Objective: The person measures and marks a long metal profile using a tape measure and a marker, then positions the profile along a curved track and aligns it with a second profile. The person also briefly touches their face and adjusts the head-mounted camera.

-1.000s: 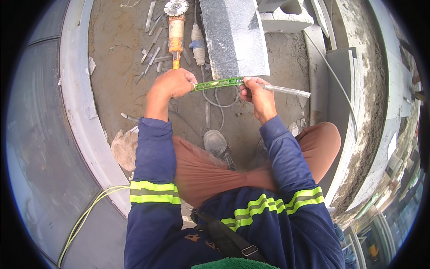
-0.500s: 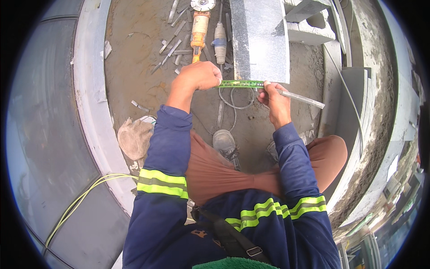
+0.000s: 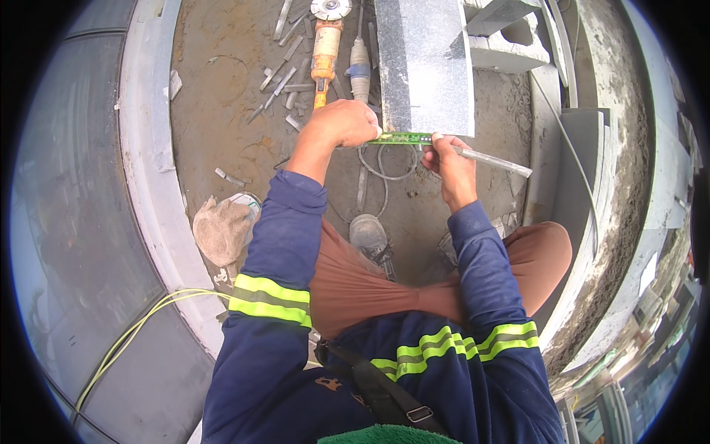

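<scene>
A worker's left hand (image 3: 345, 124) and right hand (image 3: 454, 164) pinch a green marked strip (image 3: 404, 138) beside the near edge of a grey slab (image 3: 433, 81); it could skew if the right grip, shared with a pale stick (image 3: 495, 160), loosens.

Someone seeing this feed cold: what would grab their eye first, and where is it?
Probably the bright green strip, held between the left hand and the right hand at the near end of a grey slab. Next, the orange grinder beyond the left hand, its round disc near the top edge. The yellow-green bands on the dark blue sleeves stand out lower down.
</scene>
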The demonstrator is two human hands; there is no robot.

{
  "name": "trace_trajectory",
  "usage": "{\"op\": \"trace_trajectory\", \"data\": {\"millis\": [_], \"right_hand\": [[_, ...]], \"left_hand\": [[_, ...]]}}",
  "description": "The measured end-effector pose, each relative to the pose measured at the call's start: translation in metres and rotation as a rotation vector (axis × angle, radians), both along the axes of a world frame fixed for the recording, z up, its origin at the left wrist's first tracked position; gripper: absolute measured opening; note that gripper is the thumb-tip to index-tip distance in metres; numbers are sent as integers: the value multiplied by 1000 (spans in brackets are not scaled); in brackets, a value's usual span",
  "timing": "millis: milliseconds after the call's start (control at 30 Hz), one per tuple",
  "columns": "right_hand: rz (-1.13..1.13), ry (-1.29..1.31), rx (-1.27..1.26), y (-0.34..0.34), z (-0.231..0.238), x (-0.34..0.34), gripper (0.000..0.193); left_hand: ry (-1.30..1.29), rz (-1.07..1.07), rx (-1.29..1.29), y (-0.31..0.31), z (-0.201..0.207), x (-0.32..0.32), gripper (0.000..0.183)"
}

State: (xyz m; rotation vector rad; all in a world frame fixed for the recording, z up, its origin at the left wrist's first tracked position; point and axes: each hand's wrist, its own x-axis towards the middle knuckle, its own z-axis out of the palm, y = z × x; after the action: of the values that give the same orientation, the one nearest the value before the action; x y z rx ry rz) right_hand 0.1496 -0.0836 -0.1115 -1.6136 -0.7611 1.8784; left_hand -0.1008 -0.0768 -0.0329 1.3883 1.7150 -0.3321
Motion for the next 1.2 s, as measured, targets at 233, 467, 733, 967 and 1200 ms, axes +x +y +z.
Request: {"op": "trace_trajectory", "data": {"millis": [233, 467, 733, 967, 1200], "right_hand": [[-2, -7, 6, -1, 2, -1, 18], [-6, -15, 14, -1, 1, -2, 17], [6, -22, 9, -1, 0, -2, 17], [-4, -16, 4, -2, -2, -1, 17], [1, -14, 14, -2, -2, 0, 17]], "left_hand": [[-28, -15, 18, 0, -5, -1, 38], [-40, -38, 12, 2, -14, -4, 38], [-79, -23, 9, 2, -23, -8, 39], [-53, -19, 29, 2, -14, -2, 32], [21, -58, -17, 6, -5, 3, 38]]}}
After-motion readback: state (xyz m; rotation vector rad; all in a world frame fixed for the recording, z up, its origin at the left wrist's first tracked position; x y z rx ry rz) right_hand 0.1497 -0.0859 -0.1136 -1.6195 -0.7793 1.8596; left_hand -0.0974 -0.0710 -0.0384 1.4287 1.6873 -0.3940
